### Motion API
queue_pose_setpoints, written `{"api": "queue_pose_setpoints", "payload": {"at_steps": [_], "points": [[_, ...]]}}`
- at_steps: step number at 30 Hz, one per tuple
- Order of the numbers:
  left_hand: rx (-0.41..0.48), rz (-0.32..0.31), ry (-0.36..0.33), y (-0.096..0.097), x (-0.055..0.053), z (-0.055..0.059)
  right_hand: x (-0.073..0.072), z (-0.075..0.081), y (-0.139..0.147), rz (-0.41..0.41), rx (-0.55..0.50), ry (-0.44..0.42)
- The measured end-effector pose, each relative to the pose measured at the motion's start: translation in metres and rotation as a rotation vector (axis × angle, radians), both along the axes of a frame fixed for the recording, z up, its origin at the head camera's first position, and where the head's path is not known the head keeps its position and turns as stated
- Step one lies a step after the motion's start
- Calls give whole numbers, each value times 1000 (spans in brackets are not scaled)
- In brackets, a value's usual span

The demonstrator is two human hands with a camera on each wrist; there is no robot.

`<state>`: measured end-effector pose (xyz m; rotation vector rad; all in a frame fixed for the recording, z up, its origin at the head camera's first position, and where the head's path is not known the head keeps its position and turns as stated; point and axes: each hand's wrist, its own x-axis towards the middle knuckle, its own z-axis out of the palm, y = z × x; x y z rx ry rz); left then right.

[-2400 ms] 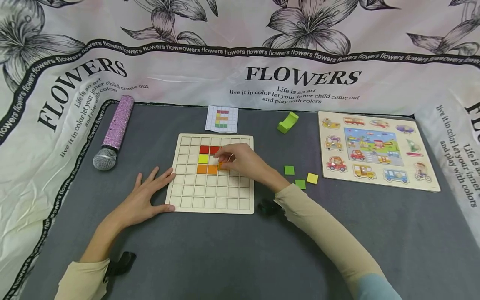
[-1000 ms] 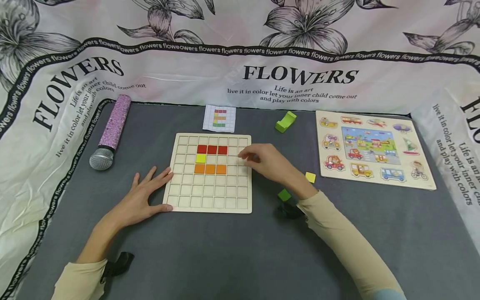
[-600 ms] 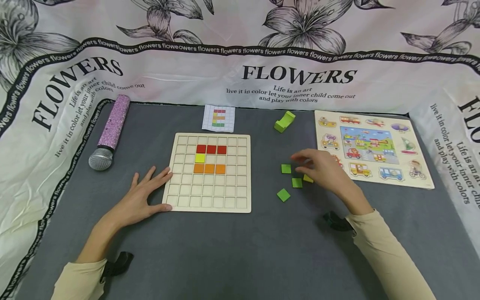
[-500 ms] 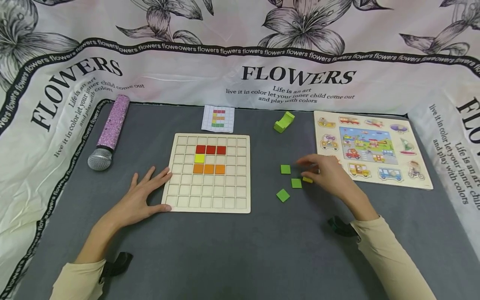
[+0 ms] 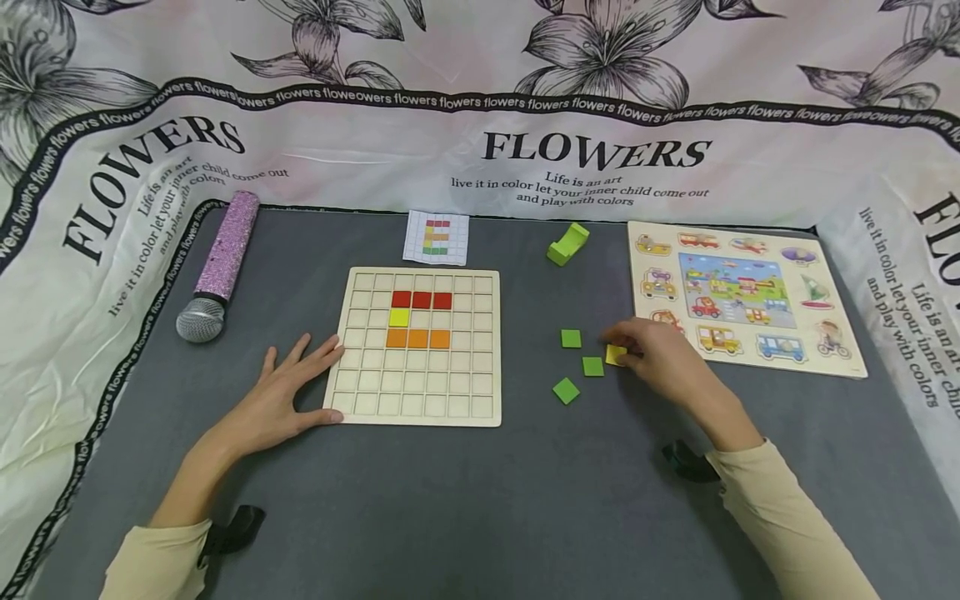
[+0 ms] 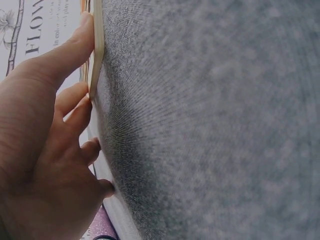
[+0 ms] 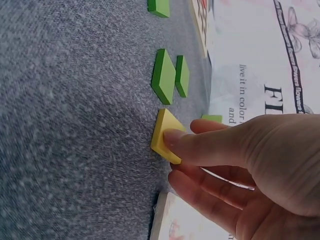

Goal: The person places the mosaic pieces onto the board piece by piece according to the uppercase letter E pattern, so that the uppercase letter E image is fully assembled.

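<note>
A yellow square tile (image 5: pixel 615 355) is pinched by my right hand (image 5: pixel 663 358). In the right wrist view the thumb (image 7: pixel 182 142) lies across the yellow tile's face and the other fingers curl at its far edge. My left hand (image 5: pixel 288 387) is spread, its thumb and fingertips on the left edge of the wooden grid board (image 5: pixel 420 392). On the board sit a row of red tiles (image 5: pixel 422 300), one yellow tile (image 5: pixel 399 317) beneath its left end, and a row of orange tiles (image 5: pixel 417 338) below. In the left wrist view the fingers meet the board's rim (image 6: pixel 98 45).
Green tiles (image 5: pixel 571 338) lie between board and right hand, with a light-green block (image 5: pixel 568 244) behind them. A pattern card (image 5: pixel 437 238) stands beyond the board. A vehicle picture puzzle (image 5: pixel 750 292) lies at right, a pink glittery microphone (image 5: pixel 221 267) at left.
My right hand has left the board, travelled right past the green tiles, and taken hold of the yellow tile. The left hand has stayed at the board's edge.
</note>
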<state>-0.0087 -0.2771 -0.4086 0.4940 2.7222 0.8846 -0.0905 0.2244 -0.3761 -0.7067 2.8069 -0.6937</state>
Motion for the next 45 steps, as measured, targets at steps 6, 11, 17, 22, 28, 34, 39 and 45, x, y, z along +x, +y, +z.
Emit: {"api": "queue_pose_setpoints", "payload": {"at_steps": [6, 11, 17, 22, 28, 34, 39, 45], "points": [[-1, 3, -3, 0, 0, 1, -2, 12, -2, 39, -23, 10], [0, 3, -9, 1, -1, 1, -5, 21, -5, 54, -75, -3], [1, 10, -13, 0, -1, 0, -14, 17, -25, 77, -124, -31], [2, 11, -12, 0, 0, 0, -20, 12, -47, 113, -188, -61], [1, 5, -13, 0, 0, 0, -31, 4, -73, 122, -245, -111], [7, 6, -7, -1, 0, 0, -41, -5, -104, 158, -281, -148], [5, 4, -6, -1, 0, 0, -41, -8, -136, 200, -294, -186], [2, 4, -7, -1, -1, -1, -41, -7, -169, 264, -322, -226]]}}
